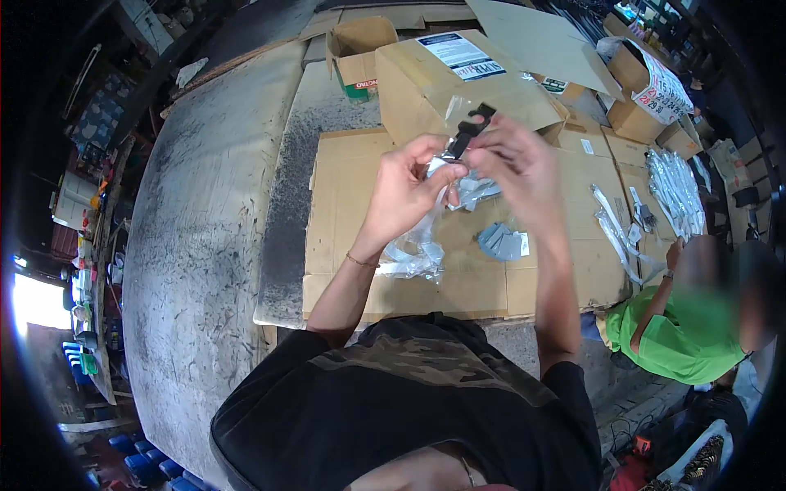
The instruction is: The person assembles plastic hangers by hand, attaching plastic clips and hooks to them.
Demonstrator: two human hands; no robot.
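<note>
My left hand (411, 184) is closed on a strap in clear plastic, just below a black plastic hook (472, 131) that points up and to the right. My right hand (520, 168), blurred by motion, is beside the hook with its fingers bent; whether they grip anything is not clear. Clear plastic and a pale strap (413, 258) trail down from my left hand onto the cardboard sheet (348, 213). Several grey cards (499, 241) lie fanned out on the cardboard, below my right hand.
A large cardboard box (422, 86) stands behind my hands, with a smaller open box (360, 57) to its left. Bundles of plastic-wrapped straps (675, 192) lie at the right. A co-worker in a green shirt (684, 327) is at the right edge of the table.
</note>
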